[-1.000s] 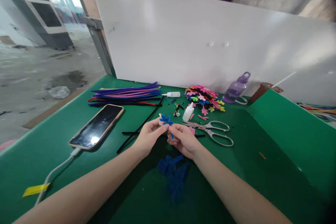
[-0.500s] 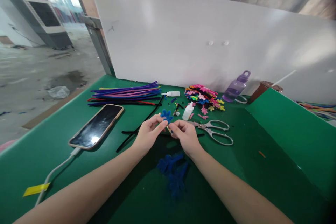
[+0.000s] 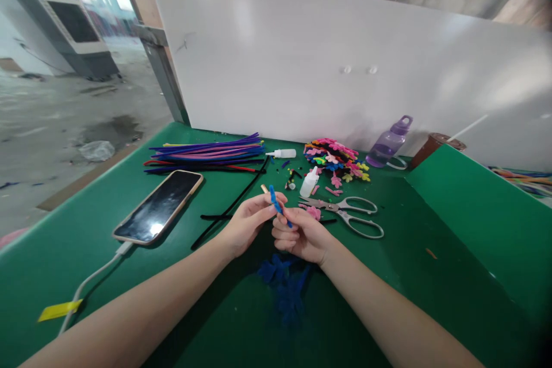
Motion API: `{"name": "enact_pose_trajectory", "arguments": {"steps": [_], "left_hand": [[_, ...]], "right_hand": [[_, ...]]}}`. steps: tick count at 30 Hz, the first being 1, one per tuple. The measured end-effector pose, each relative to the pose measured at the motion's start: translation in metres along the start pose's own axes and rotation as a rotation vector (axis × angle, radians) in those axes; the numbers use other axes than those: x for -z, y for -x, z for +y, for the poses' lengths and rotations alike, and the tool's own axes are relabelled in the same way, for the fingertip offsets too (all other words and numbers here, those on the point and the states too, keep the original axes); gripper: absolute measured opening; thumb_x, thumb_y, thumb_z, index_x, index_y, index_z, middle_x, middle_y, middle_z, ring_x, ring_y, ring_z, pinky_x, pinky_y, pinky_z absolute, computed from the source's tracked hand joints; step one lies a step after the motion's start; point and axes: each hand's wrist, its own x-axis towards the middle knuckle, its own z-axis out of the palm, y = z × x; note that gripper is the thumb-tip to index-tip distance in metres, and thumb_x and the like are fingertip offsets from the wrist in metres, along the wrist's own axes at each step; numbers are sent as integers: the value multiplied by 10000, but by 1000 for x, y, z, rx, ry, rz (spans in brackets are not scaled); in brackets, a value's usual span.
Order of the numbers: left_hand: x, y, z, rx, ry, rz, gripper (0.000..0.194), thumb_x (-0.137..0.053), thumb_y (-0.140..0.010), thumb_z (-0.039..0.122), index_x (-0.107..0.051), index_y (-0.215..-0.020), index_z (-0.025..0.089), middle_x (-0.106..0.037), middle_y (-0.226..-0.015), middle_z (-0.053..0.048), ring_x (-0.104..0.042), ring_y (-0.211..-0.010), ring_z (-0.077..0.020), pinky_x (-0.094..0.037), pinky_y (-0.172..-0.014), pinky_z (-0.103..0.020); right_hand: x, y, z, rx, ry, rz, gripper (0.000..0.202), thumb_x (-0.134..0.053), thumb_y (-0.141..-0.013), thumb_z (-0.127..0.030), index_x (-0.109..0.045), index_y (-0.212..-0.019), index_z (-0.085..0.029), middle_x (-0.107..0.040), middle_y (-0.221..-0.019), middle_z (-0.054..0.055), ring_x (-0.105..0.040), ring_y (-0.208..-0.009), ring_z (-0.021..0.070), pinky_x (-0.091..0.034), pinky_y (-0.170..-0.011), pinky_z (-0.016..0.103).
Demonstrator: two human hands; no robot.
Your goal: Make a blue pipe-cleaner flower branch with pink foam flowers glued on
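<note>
A blue pipe-cleaner flower (image 3: 273, 195), seen nearly edge-on, is pinched between my two hands over the middle of the table. My left hand (image 3: 252, 218) is closed on it from the left, and the end of a thin tan stick (image 3: 264, 188) sticks out above those fingers. On the other side, my right hand (image 3: 304, 236) has its fingers curled and grips the flower's lower end. Just behind the right hand lies a pink pipe-cleaner flower (image 3: 314, 213), partly covered. Several blue pipe-cleaner pieces (image 3: 284, 284) lie on the table below my hands.
Scissors (image 3: 340, 207) and an upright glue bottle (image 3: 309, 183) stand near my right hand. Behind are a pipe-cleaner bundle (image 3: 207, 155), a colourful flower pile (image 3: 334, 158) and a purple bottle (image 3: 390, 141). A phone (image 3: 159, 207) lies left; a green panel (image 3: 483, 224) rises right.
The blue flower has turned from facing me to edge-on. My right hand has rolled so its curled fingers show, and the pink flower behind it has come into view.
</note>
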Motion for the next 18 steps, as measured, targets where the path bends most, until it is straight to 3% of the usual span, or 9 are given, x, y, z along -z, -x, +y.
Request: {"name": "enact_pose_trajectory", "arguments": {"steps": [6,11,18], "left_hand": [[0,0,-1,-34,18,-76,162,-691,-716,252,-649,-856,182,-587,-906,-28,-555,-771,-127,-424,-752,-260],[1,-1,-2,-111,-38,-21,124,-704,-700,233,-651,-788,163,-572,-968,-39,-553,-758,-127,-426,-762,-278],[2,-3,-5,-71,-15,54,143,-723,-674,249,-676,-756,141,-611,-936,-53,-555,-842,-157,-413,-798,-284]], "right_hand": [[0,1,1,-30,-6,-16,235,-548,-854,-260,-515,-678,-108,-240,-521,-79,-184,-446,35,-199,-444,161],[0,1,0,-68,-27,-21,241,-544,-858,-260,-501,-676,-108,-237,-513,-85,-172,-434,30,-199,-434,154],[1,1,0,-87,11,24,259,-583,-830,-291,-519,-657,-110,-225,-509,-88,-169,-437,30,-200,-434,158]]}}
